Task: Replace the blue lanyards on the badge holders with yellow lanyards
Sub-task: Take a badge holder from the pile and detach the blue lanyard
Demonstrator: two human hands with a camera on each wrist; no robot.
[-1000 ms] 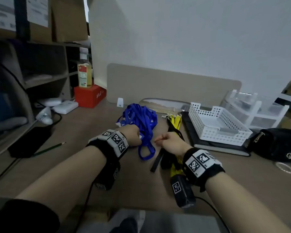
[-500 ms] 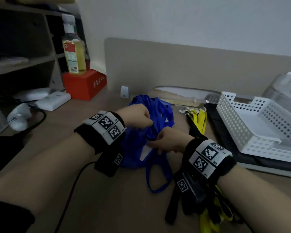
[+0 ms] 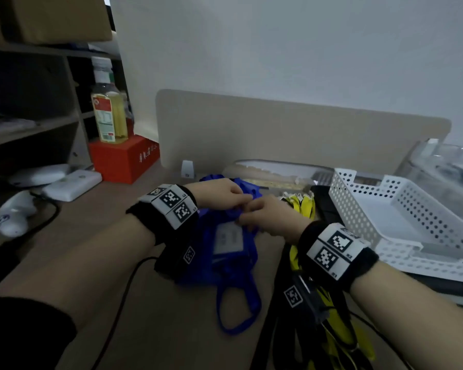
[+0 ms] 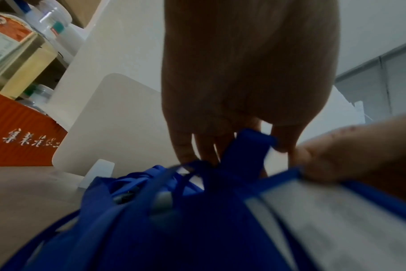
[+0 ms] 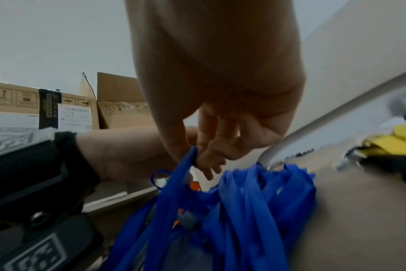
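Hands meet over a blue tangle

Fingertips of the left hand [image 3: 219, 194] pinch a blue strap loop; the right hand [image 3: 270, 217] nips another strap of the blue lanyards [image 3: 235, 268] heaped on the desk [image 3: 150, 329]. One badge holder [image 3: 229, 239] shows, its print blurred. The yellow lanyards [image 3: 302, 205] lie half hidden beneath the right wrist.

Dim room: pale wall [image 3: 278, 44] across the top, beige desk divider [image 3: 292, 134] mid-frame, shelving [image 3: 32, 124] at left.
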